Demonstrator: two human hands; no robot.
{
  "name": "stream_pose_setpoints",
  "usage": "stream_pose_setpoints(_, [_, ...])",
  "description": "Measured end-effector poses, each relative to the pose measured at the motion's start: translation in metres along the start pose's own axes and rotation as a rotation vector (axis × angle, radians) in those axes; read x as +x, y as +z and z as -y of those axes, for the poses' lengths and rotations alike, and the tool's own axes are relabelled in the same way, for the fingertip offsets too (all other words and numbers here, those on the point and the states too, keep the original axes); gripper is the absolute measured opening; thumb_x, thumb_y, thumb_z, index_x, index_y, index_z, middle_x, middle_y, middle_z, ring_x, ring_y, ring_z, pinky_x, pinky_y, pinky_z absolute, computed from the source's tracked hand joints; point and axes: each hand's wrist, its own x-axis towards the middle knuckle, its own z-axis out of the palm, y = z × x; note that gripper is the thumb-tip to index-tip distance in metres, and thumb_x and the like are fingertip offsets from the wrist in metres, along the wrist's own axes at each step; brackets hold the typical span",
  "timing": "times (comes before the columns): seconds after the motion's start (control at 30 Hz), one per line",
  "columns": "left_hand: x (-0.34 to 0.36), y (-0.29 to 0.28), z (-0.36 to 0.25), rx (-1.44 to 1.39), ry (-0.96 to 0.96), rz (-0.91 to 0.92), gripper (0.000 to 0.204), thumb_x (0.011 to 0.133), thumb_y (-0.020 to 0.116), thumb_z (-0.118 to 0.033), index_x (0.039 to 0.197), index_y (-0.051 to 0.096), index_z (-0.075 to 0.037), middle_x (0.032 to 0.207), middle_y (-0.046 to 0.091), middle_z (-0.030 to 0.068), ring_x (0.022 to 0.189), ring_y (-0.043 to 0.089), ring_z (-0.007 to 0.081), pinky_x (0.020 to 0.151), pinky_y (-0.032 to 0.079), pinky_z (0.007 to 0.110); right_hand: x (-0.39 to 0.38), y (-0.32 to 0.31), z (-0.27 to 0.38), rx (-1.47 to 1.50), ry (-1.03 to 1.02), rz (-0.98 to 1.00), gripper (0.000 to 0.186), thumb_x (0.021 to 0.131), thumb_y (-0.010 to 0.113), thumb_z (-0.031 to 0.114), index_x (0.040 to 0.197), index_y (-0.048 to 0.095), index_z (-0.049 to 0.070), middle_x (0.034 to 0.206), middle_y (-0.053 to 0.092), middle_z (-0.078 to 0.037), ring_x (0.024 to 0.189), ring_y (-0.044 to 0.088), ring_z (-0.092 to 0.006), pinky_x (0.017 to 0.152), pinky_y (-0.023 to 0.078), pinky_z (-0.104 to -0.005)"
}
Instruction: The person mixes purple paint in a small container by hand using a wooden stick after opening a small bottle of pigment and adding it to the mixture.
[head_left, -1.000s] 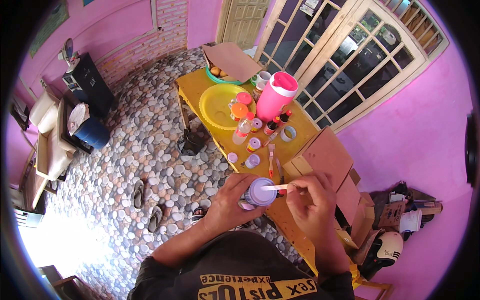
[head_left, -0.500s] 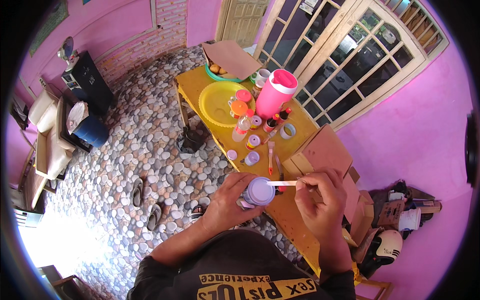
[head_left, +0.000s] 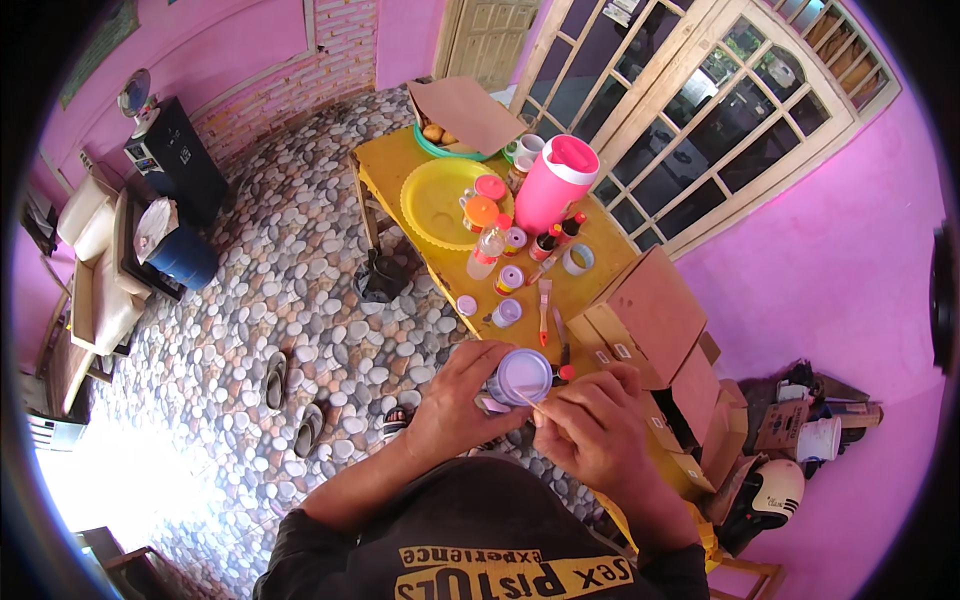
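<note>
My left hand (head_left: pixel 455 400) is wrapped round a small round tub (head_left: pixel 504 383) with a purple rim and holds it tilted toward me. Pale lilac stuff (head_left: pixel 527 370) shows inside the rim; I cannot tell how thick it is. In my right hand (head_left: pixel 595 425), a flat pale stick (head_left: pixel 532 399) is pinched between thumb and fingers, its tip at the near right of the tub's mouth. On the table just beyond lie a flat paintbrush (head_left: pixel 544 315) with an orange-red handle tip and a small lilac pot (head_left: pixel 507 313).
The yellow table (head_left: pixel 415 235) carries a pink jug (head_left: pixel 556 190), a yellow tray (head_left: pixel 430 215), a clear bottle (head_left: pixel 484 258), dark red-capped bottles (head_left: pixel 546 243) and a tape roll (head_left: pixel 577 260). Open cardboard boxes (head_left: pixel 650 315) stand right. Sandals (head_left: pixel 310 430) lie on the floor.
My right hand has moved left and nearer to me, and the stick has swung from lying level across the tub's right side to slanting at its near edge. The left hand keeps its hold.
</note>
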Motion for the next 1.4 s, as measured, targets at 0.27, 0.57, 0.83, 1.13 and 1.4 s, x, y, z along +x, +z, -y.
stream_pose_setpoints(0.27, [0.000,0.001,0.000,0.004,-0.009,0.016,0.067,0.069,0.092,-0.017,0.128,0.065,-0.002,0.125,0.064,0.0176,0.112,0.066,0.0372,0.096,0.056,0.044,0.004,-0.008,-0.002,0.104,0.058,0.005,0.024,0.073,0.080,0.003,0.094,0.070,0.011,0.090,0.067,-0.001,0.082,0.065,-0.0232,0.087,0.045,-0.0436])
stream_pose_setpoints(0.57, [0.002,0.003,0.000,-0.007,-0.035,0.021,0.068,0.068,0.094,-0.018,0.130,0.068,-0.003,0.125,0.067,0.0146,0.114,0.068,0.0325,0.098,0.055,0.042,0.011,-0.032,-0.009,0.159,0.124,-0.052,0.016,0.076,0.079,0.002,0.088,0.070,0.007,0.081,0.064,-0.004,0.077,0.063,-0.0244,0.085,0.046,-0.0429])
stream_pose_setpoints(0.83, [0.005,0.003,-0.002,-0.006,-0.022,0.020,0.070,0.068,0.094,-0.019,0.130,0.067,-0.002,0.123,0.067,0.0155,0.113,0.068,0.0325,0.098,0.055,0.042,0.013,-0.027,-0.015,0.180,0.204,-0.075,0.015,0.078,0.079,0.003,0.088,0.069,0.004,0.079,0.064,-0.006,0.075,0.061,-0.0249,0.080,0.046,-0.0401])
stream_pose_setpoints(1.13, [0.007,0.002,-0.002,-0.023,-0.029,0.022,0.071,0.068,0.094,-0.019,0.131,0.066,-0.002,0.123,0.066,0.0156,0.114,0.067,0.0332,0.100,0.054,0.043,0.019,-0.003,-0.027,0.039,0.146,0.013,0.017,0.078,0.079,0.006,0.089,0.067,0.009,0.081,0.063,-0.003,0.077,0.062,-0.0259,0.084,0.043,-0.0433])
stream_pose_setpoints(1.4, [0.008,0.000,-0.001,-0.015,-0.010,0.037,0.067,0.070,0.091,-0.017,0.129,0.065,-0.002,0.125,0.063,0.0175,0.114,0.065,0.0377,0.098,0.055,0.045,0.024,0.002,-0.025,0.208,0.122,0.080,0.016,0.077,0.078,0.006,0.090,0.068,0.010,0.080,0.061,-0.003,0.078,0.061,-0.0254,0.086,0.044,-0.0436])
